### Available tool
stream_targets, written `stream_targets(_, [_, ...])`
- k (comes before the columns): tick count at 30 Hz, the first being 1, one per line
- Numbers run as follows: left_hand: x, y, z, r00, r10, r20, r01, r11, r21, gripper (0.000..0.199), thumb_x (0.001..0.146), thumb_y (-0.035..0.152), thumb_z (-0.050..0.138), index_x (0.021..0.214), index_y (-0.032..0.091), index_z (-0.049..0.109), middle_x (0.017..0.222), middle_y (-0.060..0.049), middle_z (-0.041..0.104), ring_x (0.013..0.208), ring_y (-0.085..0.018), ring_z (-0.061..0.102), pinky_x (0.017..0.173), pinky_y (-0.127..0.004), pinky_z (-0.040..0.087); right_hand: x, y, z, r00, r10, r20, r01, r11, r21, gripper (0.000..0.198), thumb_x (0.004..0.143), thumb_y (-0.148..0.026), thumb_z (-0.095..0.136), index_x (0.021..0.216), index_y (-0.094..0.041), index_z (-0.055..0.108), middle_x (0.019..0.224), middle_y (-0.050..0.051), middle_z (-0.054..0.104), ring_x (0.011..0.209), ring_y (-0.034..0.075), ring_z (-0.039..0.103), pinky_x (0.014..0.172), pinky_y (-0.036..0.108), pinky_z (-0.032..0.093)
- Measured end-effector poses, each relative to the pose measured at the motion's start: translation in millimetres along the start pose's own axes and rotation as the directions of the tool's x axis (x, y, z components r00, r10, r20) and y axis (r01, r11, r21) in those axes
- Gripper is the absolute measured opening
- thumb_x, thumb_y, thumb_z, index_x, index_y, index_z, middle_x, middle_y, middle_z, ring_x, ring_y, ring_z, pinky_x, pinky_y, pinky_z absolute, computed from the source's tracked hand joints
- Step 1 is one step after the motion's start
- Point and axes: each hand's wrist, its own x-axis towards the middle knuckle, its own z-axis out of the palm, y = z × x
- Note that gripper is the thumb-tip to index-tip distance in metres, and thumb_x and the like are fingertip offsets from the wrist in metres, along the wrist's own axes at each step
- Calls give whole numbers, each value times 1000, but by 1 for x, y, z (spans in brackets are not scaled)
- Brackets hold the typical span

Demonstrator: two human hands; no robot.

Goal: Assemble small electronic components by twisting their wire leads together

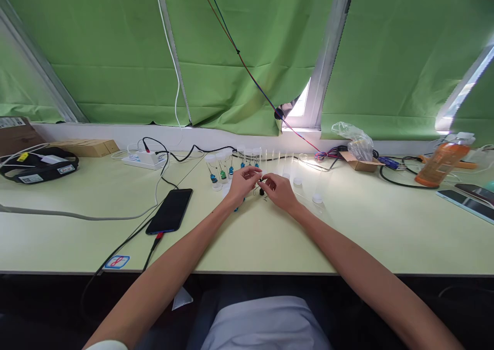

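My left hand [243, 183] and my right hand [280, 190] meet over the middle of the table, fingers closed in a pinch. Between their fingertips is something small and dark, too small and too covered to name. A small black part [261, 191] shows just below the fingertips, with thin metal pieces beside it; whether it is held or lies on the table I cannot tell. Just behind my left hand stand several clear tubes holding blue and green parts with thin leads, among them a green part [223, 175] and a blue part [213, 178].
Round white caps [317, 198] and clear tubes lie right of my hands. On the left are a black phone [170, 211] with a cable and a white power strip [144, 159]. An open cardboard box [360, 162] and an orange bottle [443, 162] stand right.
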Motion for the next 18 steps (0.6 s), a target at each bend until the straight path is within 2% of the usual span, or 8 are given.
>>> stream_targets(5, [0,-3,0,1000,2,20,-1,1000,-22,24,70,37,71,84,18,67,69,-1,59,57,-10,51,48,-23,39,0,-2,0,1000,1,1,-1,1000,24,21,89,-38,56,93,-19,65,70,1,65,59,13,56,63,26,45])
stream_targets(9, [-1,-4,1,999,17,31,-17,1000,2,28,74,41,69,86,17,66,66,0,57,51,-9,47,46,-24,39,-1,-1,2,1000,2,-2,-2,1000,25,23,91,-38,52,93,-19,65,72,2,66,60,14,56,63,26,45])
stream_targets(13, [0,-3,1,999,44,-20,-44,999,4,34,83,49,57,89,16,64,80,-5,62,50,-8,48,42,-24,38,0,1,3,998,29,-58,-28,999,26,26,92,-40,49,91,-18,63,71,3,65,60,14,56,62,27,46])
stream_targets(15, [1,-4,1,996,50,-68,-45,997,67,33,85,48,53,91,16,63,85,-6,64,50,-9,50,41,-24,38,1,1,2,993,57,-100,-52,997,48,26,91,-41,50,90,-18,62,70,3,65,60,15,58,61,28,48])
stream_targets(18, [2,-8,-1,994,71,-81,-46,961,271,24,82,38,57,91,17,64,87,-6,67,53,-10,54,47,-25,42,2,-1,1,984,92,-151,-75,990,116,24,90,-40,50,92,-18,61,75,4,66,60,15,61,62,28,51])
